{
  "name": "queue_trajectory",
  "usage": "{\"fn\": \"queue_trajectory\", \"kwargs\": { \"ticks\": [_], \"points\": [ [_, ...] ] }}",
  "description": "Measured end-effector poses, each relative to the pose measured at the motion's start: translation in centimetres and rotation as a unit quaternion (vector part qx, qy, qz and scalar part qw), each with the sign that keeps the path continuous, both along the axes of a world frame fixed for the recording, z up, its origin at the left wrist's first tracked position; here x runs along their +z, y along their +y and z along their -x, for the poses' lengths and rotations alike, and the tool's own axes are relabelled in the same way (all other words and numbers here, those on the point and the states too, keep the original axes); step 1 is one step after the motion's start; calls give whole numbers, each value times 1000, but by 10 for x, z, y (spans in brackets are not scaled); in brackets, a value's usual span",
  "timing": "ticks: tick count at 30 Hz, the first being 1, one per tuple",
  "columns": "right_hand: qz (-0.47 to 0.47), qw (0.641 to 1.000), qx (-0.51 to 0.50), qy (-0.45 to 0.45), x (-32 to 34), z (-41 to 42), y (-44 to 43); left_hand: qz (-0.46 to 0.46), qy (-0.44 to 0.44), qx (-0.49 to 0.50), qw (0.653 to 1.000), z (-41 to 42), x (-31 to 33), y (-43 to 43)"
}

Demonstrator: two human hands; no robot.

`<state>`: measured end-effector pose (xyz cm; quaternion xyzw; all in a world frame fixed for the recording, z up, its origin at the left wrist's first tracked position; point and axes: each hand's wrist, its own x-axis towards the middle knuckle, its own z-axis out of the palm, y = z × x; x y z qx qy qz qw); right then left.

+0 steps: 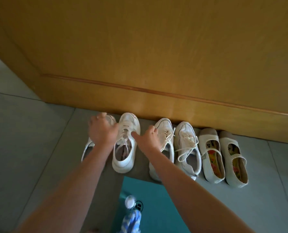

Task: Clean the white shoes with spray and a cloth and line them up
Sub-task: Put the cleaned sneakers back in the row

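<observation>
No legible text, small dark tag [196,175] on white sneaker [187,148] heel unreadable, black mark [138,206] on teal mat [158,199] unreadable

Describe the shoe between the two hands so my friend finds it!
Six white shoes stand along the wooden panel. Second from the left is a laced sneaker. The left hand grips the first sneaker and the right hand the third sneaker; it sits uncovered.

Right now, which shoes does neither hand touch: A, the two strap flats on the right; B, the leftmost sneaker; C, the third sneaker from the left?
A: the strap flats lie untouched, while the left hand holds the leftmost sneaker and the right hand holds the third sneaker.
</observation>
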<state>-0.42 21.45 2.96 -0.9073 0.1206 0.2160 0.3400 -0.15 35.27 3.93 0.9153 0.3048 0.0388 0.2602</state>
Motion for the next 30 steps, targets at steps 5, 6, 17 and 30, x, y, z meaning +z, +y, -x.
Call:
{"fn": "queue_trajectory", "kwargs": {
  "ticks": [5,6,17,30],
  "points": [
    [-26,996,-29,86,-23,0,48,55,197,60,977,29,-36,48],
    [-23,995,-36,93,-28,-1,55,80,214,65,971,31,-42,50],
    [62,993,-53,84,-59,-1,89,59,192,41,979,29,-80,43],
    [63,992,-93,53,-57,1,80,56,125,54,989,31,-74,44]
  ]
}}
